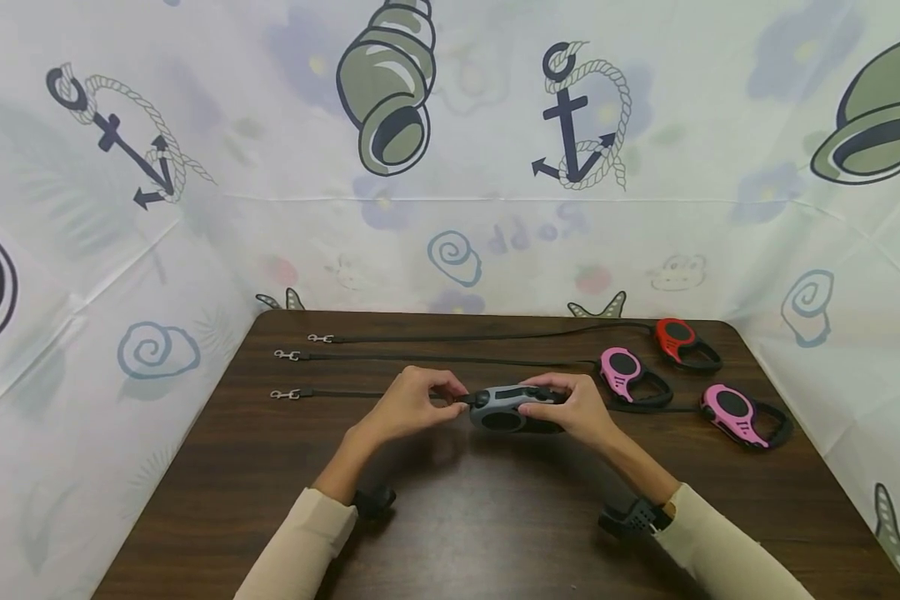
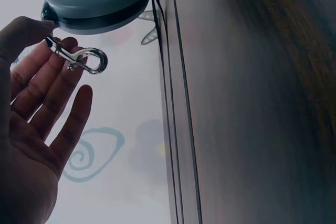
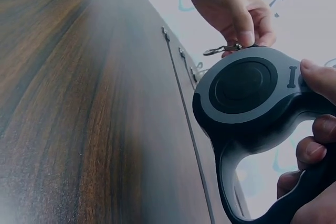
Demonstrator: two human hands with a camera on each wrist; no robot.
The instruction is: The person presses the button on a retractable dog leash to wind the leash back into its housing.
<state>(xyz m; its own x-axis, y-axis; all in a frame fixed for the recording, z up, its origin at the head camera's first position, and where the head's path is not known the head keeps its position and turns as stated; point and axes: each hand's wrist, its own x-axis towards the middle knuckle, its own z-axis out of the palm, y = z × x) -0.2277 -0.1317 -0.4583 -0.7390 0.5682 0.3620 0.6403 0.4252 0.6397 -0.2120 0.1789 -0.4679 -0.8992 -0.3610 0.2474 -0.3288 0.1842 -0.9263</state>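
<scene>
A grey and black retractable dog leash (image 1: pixel 498 410) is held up over the middle of the table. My right hand (image 1: pixel 581 412) grips its black loop handle (image 3: pixel 226 182), fingers through the loop and thumb on the grey casing (image 3: pixel 286 72). At the casing's front end my left hand (image 1: pixel 414 404) pinches the short cord end between thumb and forefinger. The silver snap hook (image 2: pixel 84 59) hangs out beside the other fingers, which are spread in the left wrist view. Behind the hands, a pink leash (image 1: pixel 621 367) lies with its cord drawn out leftward.
Another pink leash (image 1: pixel 731 408) and a red leash (image 1: pixel 677 333) lie at the right of the brown table (image 1: pixel 480 533). Their black cords run left in rows, ending in silver hooks (image 1: pixel 285 394). A printed white cloth (image 1: pixel 495 250) stands behind and at both sides.
</scene>
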